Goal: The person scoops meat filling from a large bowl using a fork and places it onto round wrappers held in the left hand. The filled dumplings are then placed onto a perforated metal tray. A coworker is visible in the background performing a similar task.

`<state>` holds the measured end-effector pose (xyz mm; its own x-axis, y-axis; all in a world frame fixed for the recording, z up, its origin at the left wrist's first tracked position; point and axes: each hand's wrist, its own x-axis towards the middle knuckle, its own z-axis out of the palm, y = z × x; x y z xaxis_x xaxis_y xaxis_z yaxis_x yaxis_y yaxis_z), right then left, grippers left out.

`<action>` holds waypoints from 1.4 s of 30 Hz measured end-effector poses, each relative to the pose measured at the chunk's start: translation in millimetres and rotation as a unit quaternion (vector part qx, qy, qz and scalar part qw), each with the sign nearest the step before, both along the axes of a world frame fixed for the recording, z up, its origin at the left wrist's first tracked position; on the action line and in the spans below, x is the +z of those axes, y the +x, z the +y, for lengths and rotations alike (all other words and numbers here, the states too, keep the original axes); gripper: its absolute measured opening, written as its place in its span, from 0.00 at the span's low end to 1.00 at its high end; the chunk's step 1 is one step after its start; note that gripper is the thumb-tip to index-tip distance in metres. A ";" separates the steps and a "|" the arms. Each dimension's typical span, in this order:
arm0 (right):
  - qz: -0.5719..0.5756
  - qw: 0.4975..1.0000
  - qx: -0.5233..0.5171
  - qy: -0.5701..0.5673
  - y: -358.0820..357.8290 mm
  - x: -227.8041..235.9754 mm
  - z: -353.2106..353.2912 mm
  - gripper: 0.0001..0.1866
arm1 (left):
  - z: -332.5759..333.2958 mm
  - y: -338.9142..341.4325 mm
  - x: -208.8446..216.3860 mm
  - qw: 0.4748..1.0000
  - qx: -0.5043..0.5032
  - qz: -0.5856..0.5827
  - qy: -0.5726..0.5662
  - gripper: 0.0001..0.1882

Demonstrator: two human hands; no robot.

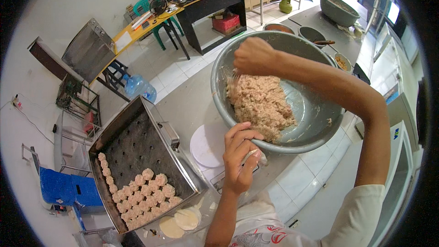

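Observation:
A large grey basin [315, 142] holds a mound of pale pinkish minced filling [260, 103]. Over the filling's far left side, my right hand [254, 57] is closed in a fist. A thin utensil seems to stick out below it, but its kind is too unclear to name. Just outside the basin's near rim, my left hand [240, 158] curls around a pale, soft dumpling wrapper [256, 156], mostly covered by the fingers. To the left, a perforated metal tray [132, 142] carries several rows of filled dumplings [144, 196]. Round flat wrappers [186, 218] lie beside the tray's near corner.
A kitchen scale with a round white plate [206, 146] stands between tray and basin. Smaller bowls [311, 33] and another grey tub [338, 9] sit beyond the basin. A blue water bottle [139, 87] stands on the floor near a yellow-topped desk [125, 36].

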<state>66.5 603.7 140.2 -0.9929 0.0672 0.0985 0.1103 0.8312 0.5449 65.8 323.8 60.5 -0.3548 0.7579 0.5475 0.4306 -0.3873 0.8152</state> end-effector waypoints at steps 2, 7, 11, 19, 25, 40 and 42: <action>-0.007 0.999 0.038 -0.020 -0.5 -2.6 -4.8 0.08 | -0.8 0.2 -0.8 1.000 0.002 -0.004 -0.007 0.10; -0.055 0.994 0.069 -0.066 0.1 -20.0 -23.7 0.08 | -1.6 -2.7 -4.7 1.000 -0.004 -0.003 -0.003 0.09; -0.096 0.978 0.033 -0.185 24.2 -23.4 -26.1 0.13 | -1.1 -5.6 -2.8 1.000 -0.013 -0.001 0.010 0.09; 0.023 0.882 -0.100 -0.459 117.7 54.1 -16.2 0.31 | -76.5 9.4 1.0 0.953 0.064 -0.289 -0.071 0.15; 0.076 0.862 -0.169 -0.471 147.6 102.4 -44.3 0.28 | -98.3 0.2 -21.2 0.852 0.017 -0.511 -0.114 0.23; -0.053 0.982 -0.179 -0.038 46.3 -12.9 -19.6 0.21 | -37.5 22.5 -32.1 0.830 -0.089 -0.549 -0.045 0.32; -0.040 0.978 -0.184 -0.092 59.8 -15.9 -37.0 0.20 | -38.5 21.1 -33.1 0.829 -0.095 -0.549 -0.048 0.32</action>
